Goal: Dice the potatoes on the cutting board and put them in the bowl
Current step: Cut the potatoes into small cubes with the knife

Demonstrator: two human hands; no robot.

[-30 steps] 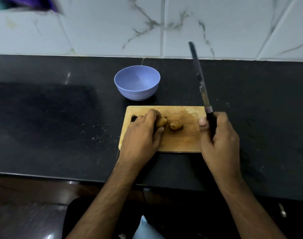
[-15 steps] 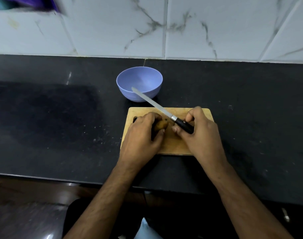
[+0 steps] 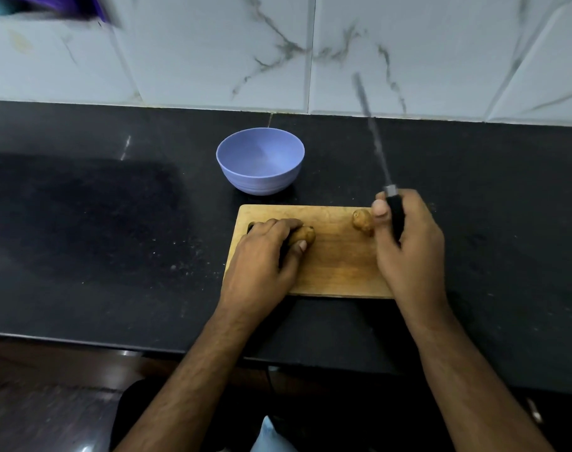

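A wooden cutting board (image 3: 336, 262) lies on the black counter. My left hand (image 3: 265, 256) presses a small brown potato (image 3: 305, 234) against the board's left part, and only the potato's right end shows past my fingers. A second potato (image 3: 362, 220) sits whole near the board's far right corner, just left of my right thumb. My right hand (image 3: 408, 243) is closed on the black handle of a knife (image 3: 375, 138), whose blurred blade points up and away over the counter. An empty lilac bowl (image 3: 260, 161) stands just behind the board.
The black counter (image 3: 98, 223) stretches to both sides, with small crumbs left of the board. A white marbled tile wall (image 3: 212, 53) rises behind it. The counter's front edge runs just below the board, with dark floor beneath.
My right hand has swung back to the board's right end and raised the knife blade upright. The second potato now sits near the far right corner, away from the held one.
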